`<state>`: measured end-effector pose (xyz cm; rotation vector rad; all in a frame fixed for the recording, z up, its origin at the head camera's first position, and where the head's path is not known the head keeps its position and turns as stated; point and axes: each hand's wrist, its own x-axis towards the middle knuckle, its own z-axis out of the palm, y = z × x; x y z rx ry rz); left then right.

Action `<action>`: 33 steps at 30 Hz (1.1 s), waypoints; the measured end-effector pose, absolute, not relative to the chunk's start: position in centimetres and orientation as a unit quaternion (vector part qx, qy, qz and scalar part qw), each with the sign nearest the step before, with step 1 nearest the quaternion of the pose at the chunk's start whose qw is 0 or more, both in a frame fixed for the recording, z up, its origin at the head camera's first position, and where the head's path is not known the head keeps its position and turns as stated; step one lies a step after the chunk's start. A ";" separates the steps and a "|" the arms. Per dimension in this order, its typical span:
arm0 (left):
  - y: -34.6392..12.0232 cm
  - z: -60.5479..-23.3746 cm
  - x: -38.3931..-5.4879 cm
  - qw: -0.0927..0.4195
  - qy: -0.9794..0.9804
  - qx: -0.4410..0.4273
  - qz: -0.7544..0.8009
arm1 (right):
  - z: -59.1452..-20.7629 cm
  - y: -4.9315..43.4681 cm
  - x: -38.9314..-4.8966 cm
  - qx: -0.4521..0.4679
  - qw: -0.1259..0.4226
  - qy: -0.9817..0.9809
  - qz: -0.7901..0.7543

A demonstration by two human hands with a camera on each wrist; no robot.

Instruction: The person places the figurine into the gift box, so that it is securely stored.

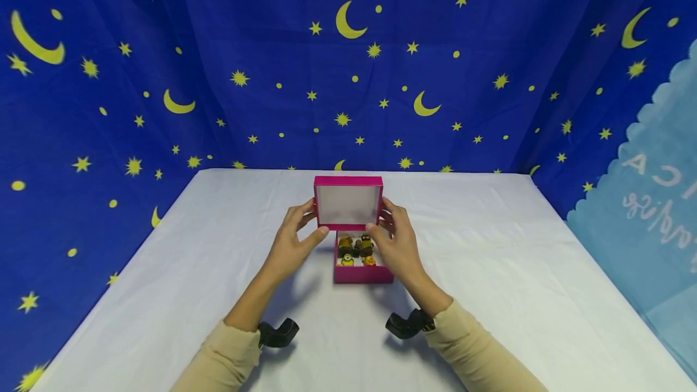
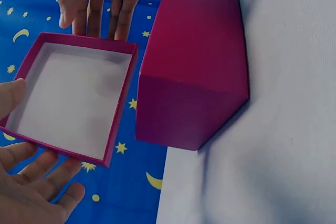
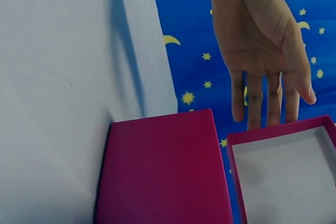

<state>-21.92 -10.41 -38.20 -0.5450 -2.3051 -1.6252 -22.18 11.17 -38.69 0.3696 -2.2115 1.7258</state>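
A small magenta box [image 1: 363, 274] stands on the white table. Several little yellow-and-brown toy figures [image 1: 366, 245] lie inside it. Above its far side, the matching lid [image 1: 349, 204] is held upright, its white inside facing me. My left hand [image 1: 294, 247] holds the lid's left side, thumb near the lower corner and fingers along the edge. On the other side my right hand [image 1: 399, 245] holds it likewise, with the thumb at the lower right corner. In the left wrist view, the lid [image 2: 73, 98] is apart from the box [image 2: 194, 51].
The white tablecloth [image 1: 490, 259] spreads around the box. Behind and at the left hangs a blue curtain [image 1: 294, 47] with yellow moons and stars. A light-blue lettered cloth [image 1: 653, 210] hangs at the right. Black wrist mounts [image 1: 279, 333] sit below both hands.
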 end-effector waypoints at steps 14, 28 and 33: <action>-9.8 -38.7 -21.3 0.124 -0.810 -0.182 -0.544 | -39.3 13.1 -21.3 0.128 0.147 -0.798 0.571; -9.1 -40.0 -21.0 0.094 -0.812 -0.174 -0.550 | -40.5 14.9 -21.0 0.117 0.139 -0.783 0.594; -8.9 -40.4 -20.9 0.096 -0.805 -0.180 -0.557 | -41.0 15.2 -20.9 0.139 0.163 -0.767 0.605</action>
